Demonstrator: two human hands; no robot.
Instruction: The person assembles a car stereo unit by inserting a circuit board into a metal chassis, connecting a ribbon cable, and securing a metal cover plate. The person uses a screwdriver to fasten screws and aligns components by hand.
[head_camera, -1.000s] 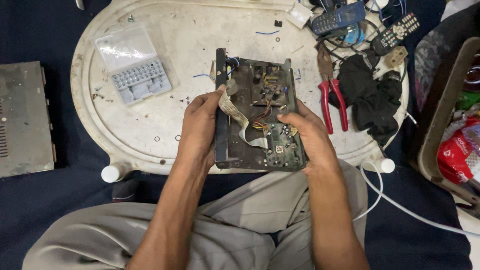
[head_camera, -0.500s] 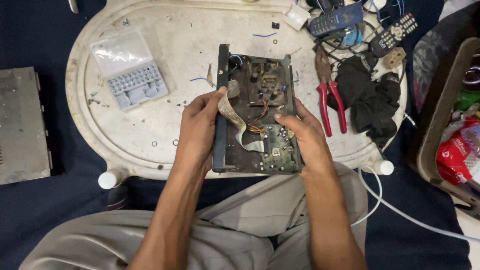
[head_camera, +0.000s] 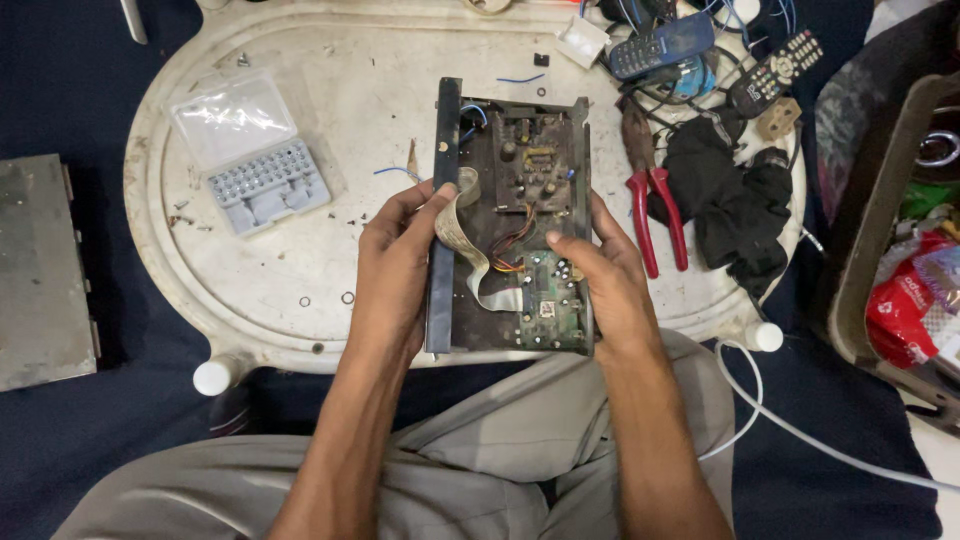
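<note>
Both hands are on the opened electronics box (head_camera: 512, 215), held over the near edge of the white oval tabletop (head_camera: 330, 250) and above the person's lap. Left hand (head_camera: 400, 265) grips the box's dark left wall, thumb hooked over the edge and pressing on the pale flat ribbon cable (head_camera: 470, 255) that curls across the inside. Right hand (head_camera: 605, 275) clasps the right wall, thumb lying across the green circuit board (head_camera: 545, 300) at the near end. Box runs lengthwise away from the person, long axis near to far, open side up, with a brown circuit board (head_camera: 530, 165) at the far end and a bunch of red and orange wires (head_camera: 510, 245) between the two boards. To the right, just beside the box, red-handled pliers (head_camera: 650, 205) lie on the tabletop, handles towards the person. Past them sits a heap of black cloth (head_camera: 730, 200), and beyond that a blue mobile phone (head_camera: 660, 45), a dark remote control (head_camera: 775, 70) and tangled cables. Off to the left, well apart from the box, a grey screwdriver-bit case (head_camera: 265, 180) lies open with its clear lid (head_camera: 235, 115) folded back. A grey metal cover (head_camera: 40, 270) rests on the dark blue floor covering at far left. A white cable (head_camera: 800, 430) trails along the floor on the right, near a red packet (head_camera: 905, 305).
</note>
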